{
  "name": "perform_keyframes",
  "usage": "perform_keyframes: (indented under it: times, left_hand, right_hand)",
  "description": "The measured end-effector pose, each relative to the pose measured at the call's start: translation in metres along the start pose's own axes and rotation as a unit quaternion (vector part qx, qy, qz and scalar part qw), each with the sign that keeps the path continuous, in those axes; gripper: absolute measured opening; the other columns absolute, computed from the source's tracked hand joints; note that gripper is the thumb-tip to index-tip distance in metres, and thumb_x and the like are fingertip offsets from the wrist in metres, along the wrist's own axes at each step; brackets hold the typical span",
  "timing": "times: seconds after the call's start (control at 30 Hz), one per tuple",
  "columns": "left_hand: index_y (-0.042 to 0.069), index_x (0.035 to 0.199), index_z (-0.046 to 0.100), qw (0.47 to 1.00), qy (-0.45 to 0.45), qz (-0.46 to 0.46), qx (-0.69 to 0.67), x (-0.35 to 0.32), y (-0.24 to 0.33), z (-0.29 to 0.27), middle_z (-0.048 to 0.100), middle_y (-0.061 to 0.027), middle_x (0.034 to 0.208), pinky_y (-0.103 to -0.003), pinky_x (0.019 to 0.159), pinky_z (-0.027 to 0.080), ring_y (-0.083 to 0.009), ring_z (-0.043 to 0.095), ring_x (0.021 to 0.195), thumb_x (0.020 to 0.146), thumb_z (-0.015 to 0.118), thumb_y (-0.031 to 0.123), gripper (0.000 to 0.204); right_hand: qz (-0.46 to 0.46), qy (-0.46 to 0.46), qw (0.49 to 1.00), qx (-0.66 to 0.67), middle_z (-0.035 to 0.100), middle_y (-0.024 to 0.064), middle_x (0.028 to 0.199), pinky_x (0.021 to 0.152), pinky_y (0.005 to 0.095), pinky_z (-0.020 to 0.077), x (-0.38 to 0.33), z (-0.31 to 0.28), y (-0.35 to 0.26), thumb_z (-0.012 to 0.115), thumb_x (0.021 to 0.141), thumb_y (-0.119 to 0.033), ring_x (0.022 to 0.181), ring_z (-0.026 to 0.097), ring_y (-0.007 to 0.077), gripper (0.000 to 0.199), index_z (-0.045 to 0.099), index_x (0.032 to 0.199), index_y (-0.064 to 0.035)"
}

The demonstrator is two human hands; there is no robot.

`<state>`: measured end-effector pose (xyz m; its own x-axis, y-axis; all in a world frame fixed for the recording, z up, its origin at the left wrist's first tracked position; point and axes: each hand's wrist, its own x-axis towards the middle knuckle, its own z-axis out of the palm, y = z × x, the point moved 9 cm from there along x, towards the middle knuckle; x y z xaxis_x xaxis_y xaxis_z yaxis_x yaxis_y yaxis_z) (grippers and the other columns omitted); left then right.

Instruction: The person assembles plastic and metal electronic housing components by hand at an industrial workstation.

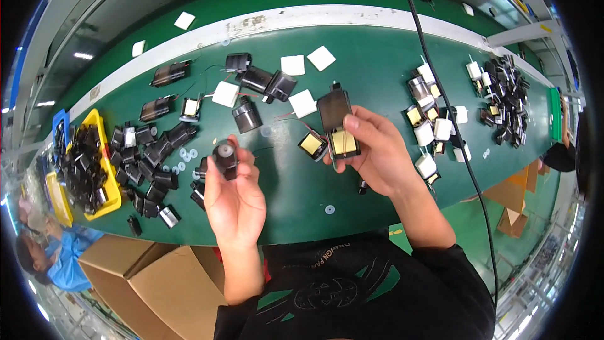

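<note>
A small black round part (224, 156) stands between fingertips, at nine o'clock from a black box (337, 123). The box is long, tilted, with a yellow square at its six o'clock end.

Green workbench (377, 69) strewn with black housings (157, 151), white pads (292, 65), yellow bin (94, 164).

A bin (104, 170) sits left on the table (377, 69) (loose housings (157, 157) beside it), coils (434, 126) right.
</note>
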<state>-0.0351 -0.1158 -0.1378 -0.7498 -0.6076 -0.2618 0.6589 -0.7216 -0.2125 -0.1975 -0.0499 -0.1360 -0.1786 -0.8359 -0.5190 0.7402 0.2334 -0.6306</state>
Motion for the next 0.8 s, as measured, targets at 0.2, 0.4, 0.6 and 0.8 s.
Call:
perform_keyframes:
  times: [0.2, 0.4, 0.6, 0.8]
  left_hand:
    - [0.0, 0.13, 0.04, 0.999, -0.007, -0.036, -0.022, -0.003, -0.013, -0.001, 0.047, -0.0154, 0.114, -0.029, 0.087, 0.053, -0.0246, 0.056, 0.098, 0.093, 0.051, 0.018, 0.043]
    - [-0.002, 0.129, 0.038, 0.984, 0.032, 0.031, 0.172, -0.013, -0.003, -0.018, 0.048, -0.0155, 0.108, -0.026, 0.073, 0.053, -0.0211, 0.054, 0.084, 0.093, 0.051, 0.02, 0.045]
    - [-0.002, 0.127, 0.039, 0.983, 0.038, 0.038, 0.178, -0.022, 0.001, -0.025, 0.05, -0.0163, 0.105, -0.025, 0.073, 0.053, -0.0216, 0.055, 0.084, 0.092, 0.052, 0.019, 0.042]
    - [0.0, 0.13, 0.038, 0.983, 0.04, 0.059, 0.171, -0.025, 0.01, -0.04, 0.049, -0.0189, 0.111, -0.032, 0.081, 0.055, -0.0265, 0.056, 0.094, 0.094, 0.048, 0.017, 0.041]
  right_hand:
    - [-0.029, 0.021, 0.994, 0.099, 0.063, 0.0098, 0.086, 0.053, 0.0266, 0.0504, 0.006, -0.003, -0.021, 0.055, 0.09, -0.02, 0.069, 0.063, 0.0181, 0.02, 0.054, 0.098, -0.0015]
    - [-0.312, 0.18, 0.673, -0.646, 0.056, 0.018, 0.095, 0.078, 0.0383, 0.0432, 0.035, -0.048, -0.14, 0.057, 0.085, -0.029, 0.088, 0.054, 0.0331, 0.034, 0.061, 0.1, 0.0011]
    - [-0.251, 0.292, 0.641, -0.664, 0.065, 0.0186, 0.084, 0.074, 0.0379, 0.0479, 0.098, -0.124, -0.221, 0.059, 0.083, -0.03, 0.081, 0.063, 0.0333, 0.034, 0.065, 0.098, -0.0004]
    - [-0.301, 0.329, 0.647, -0.618, 0.064, 0.0209, 0.096, 0.086, 0.0395, 0.0458, 0.125, -0.154, -0.251, 0.064, 0.08, -0.034, 0.093, 0.06, 0.0358, 0.036, 0.067, 0.1, -0.0047]
